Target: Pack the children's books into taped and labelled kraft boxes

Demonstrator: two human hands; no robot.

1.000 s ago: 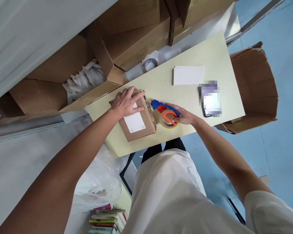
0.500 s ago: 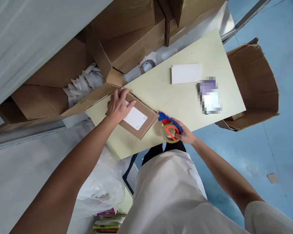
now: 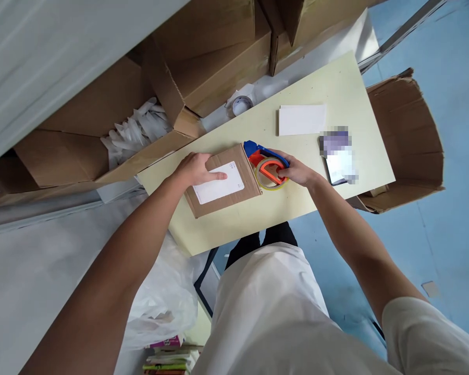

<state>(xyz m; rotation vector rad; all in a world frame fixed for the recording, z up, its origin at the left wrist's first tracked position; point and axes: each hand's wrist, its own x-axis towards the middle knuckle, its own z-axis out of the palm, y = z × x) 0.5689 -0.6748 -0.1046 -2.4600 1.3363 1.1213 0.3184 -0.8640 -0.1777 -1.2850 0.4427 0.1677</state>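
One matte, rectangular cardboard box point(image 3: 247, 174) lies at the frame's centre on the smooth, pale table point(image 3: 305, 192), its white paper label point(image 3: 217, 186) already on. Sealing the right edge looks unfinished; whether tape has stuck there cannot be told. The left hand point(image 3: 197, 169) clasps the box's left end, thumb across the label; the right hand point(image 3: 295, 171) curls round a blue-and-orange plastic tape dispenser point(image 3: 262, 167) at that edge.

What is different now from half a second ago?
The cardboard box has turned clockwise in the picture, and the tape dispenser has moved away from the person's body, to the box's far right corner. The left hand stays on the box, the right hand keeps the dispenser.
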